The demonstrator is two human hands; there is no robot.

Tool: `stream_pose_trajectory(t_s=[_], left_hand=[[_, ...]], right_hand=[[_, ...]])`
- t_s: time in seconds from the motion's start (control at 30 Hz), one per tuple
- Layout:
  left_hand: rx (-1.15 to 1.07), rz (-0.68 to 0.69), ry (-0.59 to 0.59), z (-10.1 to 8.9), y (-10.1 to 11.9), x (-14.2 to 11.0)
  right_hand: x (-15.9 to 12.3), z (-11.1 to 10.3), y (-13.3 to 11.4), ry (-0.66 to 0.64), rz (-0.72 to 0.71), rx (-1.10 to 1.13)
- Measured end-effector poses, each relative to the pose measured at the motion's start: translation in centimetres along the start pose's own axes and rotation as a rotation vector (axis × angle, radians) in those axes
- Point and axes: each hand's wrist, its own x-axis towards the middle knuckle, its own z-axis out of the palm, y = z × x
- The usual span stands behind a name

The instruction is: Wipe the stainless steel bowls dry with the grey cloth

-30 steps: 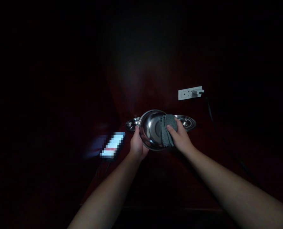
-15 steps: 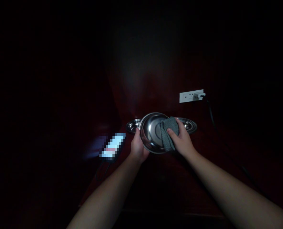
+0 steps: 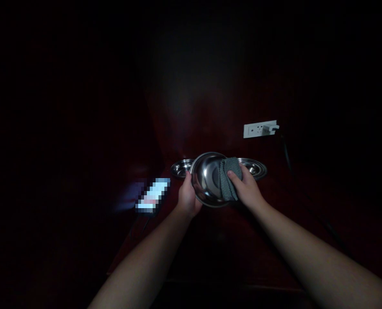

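Clasping a tilted steel bowl (image 3: 207, 179), the left hand (image 3: 187, 199) faces the right hand (image 3: 249, 189), which grips grey cloth (image 3: 228, 178) lapping into the bowl.

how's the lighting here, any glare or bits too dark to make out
Head view: dim overall, with the borders nearly black; glare shows on the metal bowl in the left hand. Same head view: the lit screen is brightest but blocked into coarse pixels, the cloth in the right hand shows some texture, and the white outlet stands out.
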Motion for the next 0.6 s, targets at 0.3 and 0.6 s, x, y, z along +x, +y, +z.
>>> stream_pose_trajectory(t_s=[0.3, 0.6], left_hand=[[0.012, -0.012, 0.071, -0.05, -0.04, 0.18], [0.003, -0.010, 0.019, 0.25, 0.15, -0.13]], right_hand=[[0.15, -0.11, -0.11, 0.010, -0.013, 0.010], [0.10, -0.16, -0.50, 0.029, -0.038, 0.002]])
